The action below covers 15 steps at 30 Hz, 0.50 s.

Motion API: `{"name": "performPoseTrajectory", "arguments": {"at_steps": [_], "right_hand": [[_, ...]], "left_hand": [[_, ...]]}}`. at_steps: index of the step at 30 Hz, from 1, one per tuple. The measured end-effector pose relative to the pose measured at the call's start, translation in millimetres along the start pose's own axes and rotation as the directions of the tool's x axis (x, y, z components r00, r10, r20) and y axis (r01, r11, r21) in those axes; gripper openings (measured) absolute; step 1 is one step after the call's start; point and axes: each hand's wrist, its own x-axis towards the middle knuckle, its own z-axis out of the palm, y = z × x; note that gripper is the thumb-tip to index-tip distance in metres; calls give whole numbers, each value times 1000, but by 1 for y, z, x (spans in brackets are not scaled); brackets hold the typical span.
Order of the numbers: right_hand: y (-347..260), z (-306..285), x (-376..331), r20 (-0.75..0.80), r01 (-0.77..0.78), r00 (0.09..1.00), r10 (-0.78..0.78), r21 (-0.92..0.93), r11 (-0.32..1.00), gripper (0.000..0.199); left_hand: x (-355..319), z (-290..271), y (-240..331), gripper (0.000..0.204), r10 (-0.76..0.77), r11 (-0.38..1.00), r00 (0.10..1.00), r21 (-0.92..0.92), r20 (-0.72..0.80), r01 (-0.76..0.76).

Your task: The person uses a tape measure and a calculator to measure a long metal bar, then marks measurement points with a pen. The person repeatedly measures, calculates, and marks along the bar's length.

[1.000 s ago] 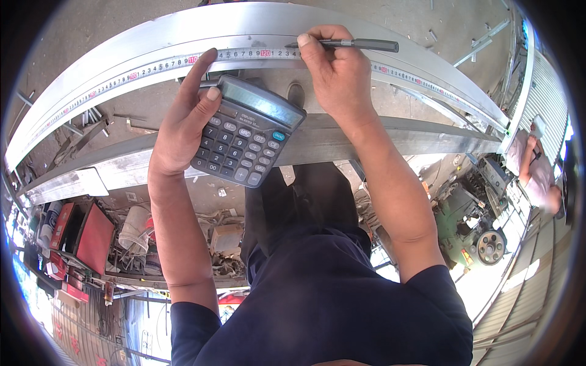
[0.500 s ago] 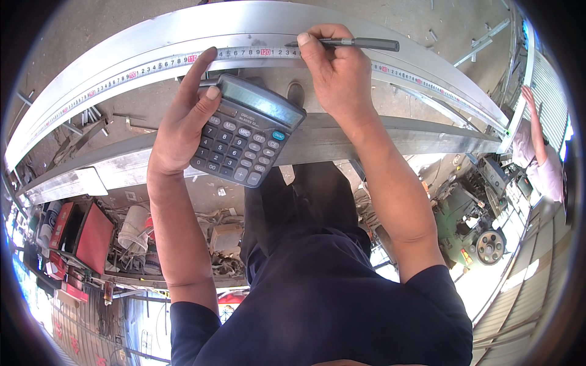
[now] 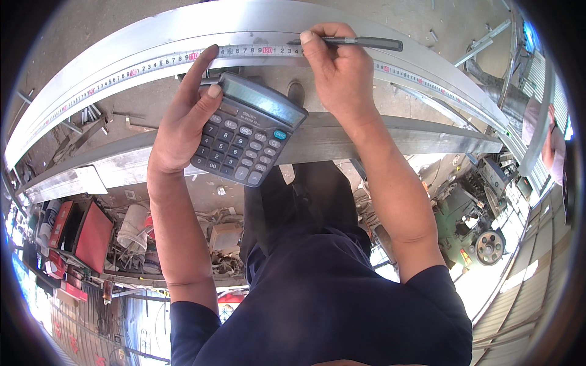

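Observation:
My left hand (image 3: 186, 119) is closed round the left side of a dark grey calculator (image 3: 247, 131), its thumb on top near the display. The left index finger reaches forward onto a tape measure (image 3: 244, 51). That tape is drawn out along a long silver metal profile (image 3: 256, 21), which looks bowed in this view. In my right hand (image 3: 342, 79) a dark pen (image 3: 375, 43) is pinched between thumb and fingers. The pen's tip points left, at the tape's upper edge. My right fingers rest on or just over the profile; which, I cannot tell.
Nearer me a second metal bar (image 3: 342, 140) runs crosswise. Behind it stand a red-topped box (image 3: 94, 238), a white bucket (image 3: 135, 229) and a green machine with a wheel (image 3: 490, 246). At the far right, a person (image 3: 543, 134) in a light top stands beside a long metal piece.
My hands, the calculator and the pen have barely shifted. At the far right, the other person has lowered an arm and the long metal piece there has moved.

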Motion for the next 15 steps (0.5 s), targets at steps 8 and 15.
{"name": "performPoseTrajectory", "arguments": {"at_steps": [8,15], "right_hand": [[0,0,0,5,-5,1000,5,-12,1000,21],[0,0,-1,0,-44,999,44,25,999,23]], "left_hand": [[0,1,-1,72,2,1000,1000,1,-7,-2],[-1,3,-1,72,-8,1000,1000,-19,-10,8]]}}
